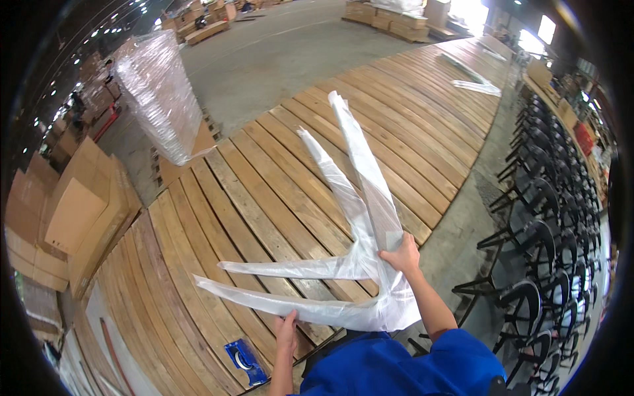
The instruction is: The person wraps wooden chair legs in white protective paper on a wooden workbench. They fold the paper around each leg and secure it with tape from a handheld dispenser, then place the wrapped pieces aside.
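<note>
A frame with several long tapering legs [389,303], wrapped in white translucent film, lies at the near edge of a wooden slatted platform [264,178]. Two legs point away from me and two point left; what is under the wrap shows only faintly. My right hand [401,254] is closed on the frame near the joint of the far-pointing legs, thumb on top. My left hand [286,329] grips the nearest left-pointing leg from below, its fingers partly hidden. Left of that hand, a blue tape dispenser [244,363] lies on the slats.
Rows of black chairs [528,244] stand on the floor to the right. At the left are flattened cardboard boxes [79,211] and a film-wrapped stack [158,92] on a pallet. Other white-wrapped pieces [479,87] lie farther along the platform. Wooden stacks [383,20] stand at the back.
</note>
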A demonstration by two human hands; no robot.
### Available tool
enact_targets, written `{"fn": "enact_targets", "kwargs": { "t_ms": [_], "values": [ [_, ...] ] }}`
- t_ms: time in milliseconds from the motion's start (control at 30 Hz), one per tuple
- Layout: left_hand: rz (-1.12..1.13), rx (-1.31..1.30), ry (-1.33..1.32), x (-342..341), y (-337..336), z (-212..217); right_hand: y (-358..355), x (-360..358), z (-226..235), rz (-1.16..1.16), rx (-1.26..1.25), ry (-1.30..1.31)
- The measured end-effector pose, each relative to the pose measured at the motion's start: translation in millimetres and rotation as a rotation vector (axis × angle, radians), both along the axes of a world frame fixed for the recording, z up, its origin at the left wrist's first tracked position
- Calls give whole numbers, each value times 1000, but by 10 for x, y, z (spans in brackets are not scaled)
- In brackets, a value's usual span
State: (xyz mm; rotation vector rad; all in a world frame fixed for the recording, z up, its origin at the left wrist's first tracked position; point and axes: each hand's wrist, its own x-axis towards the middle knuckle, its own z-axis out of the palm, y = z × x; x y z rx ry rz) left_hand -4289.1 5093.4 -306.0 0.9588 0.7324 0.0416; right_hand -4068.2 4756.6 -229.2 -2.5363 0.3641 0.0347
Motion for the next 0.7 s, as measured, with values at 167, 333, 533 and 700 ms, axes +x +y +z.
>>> {"fn": "enact_targets", "kwargs": {
  "t_ms": [167,333,533,700],
  "values": [
    [162,25,58,791,12,-221,238,1138,-367,134,-16,71],
    [82,92,174,1224,328,-951,524,1811,-812,182,-67,177],
    [356,369,194,531,-118,-585,994,1626,-1181,338,-468,-56],
    [-134,471,301,-1266,-594,-841,1537,458,-1163,711,-49,-452]
  ]
}}
